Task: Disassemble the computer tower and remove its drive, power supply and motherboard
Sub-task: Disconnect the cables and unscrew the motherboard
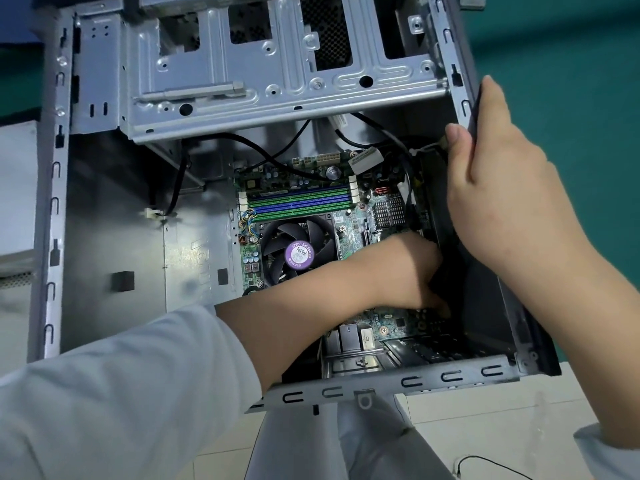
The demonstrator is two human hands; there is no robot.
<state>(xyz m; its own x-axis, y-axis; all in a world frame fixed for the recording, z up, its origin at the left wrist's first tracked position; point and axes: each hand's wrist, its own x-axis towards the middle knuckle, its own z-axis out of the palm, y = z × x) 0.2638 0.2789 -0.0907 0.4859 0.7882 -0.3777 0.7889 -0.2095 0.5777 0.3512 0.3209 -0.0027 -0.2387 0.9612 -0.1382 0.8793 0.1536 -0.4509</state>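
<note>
The computer tower (242,98) lay on its side with the side panel off, apparently overhanging the near edge of the pale worktop (485,427). Its motherboard (304,202), green, remained seated on the case floor, with blue and green memory slots, a black cooling fan (298,252) bearing a purple label, and a small finned heatsink visible. The grey metal drive cage (270,74) across the far end appeared empty, and the bay to the left of the board showed bare metal, suggesting that the drive and power supply were already out. Black cables (263,150) trailed over the board's far edge. The left hand (412,271) reached down into the dark right side of the case beside the board; its fingers curled downward, but what they gripped, if anything, could not be told. The right hand (498,188) clasped the upper right wall of the case, thumb inside, steadying it. The step in hand was judged to be freeing the motherboard. The next move would call for detaching remaining connectors and screws before lifting the board clear.
</note>
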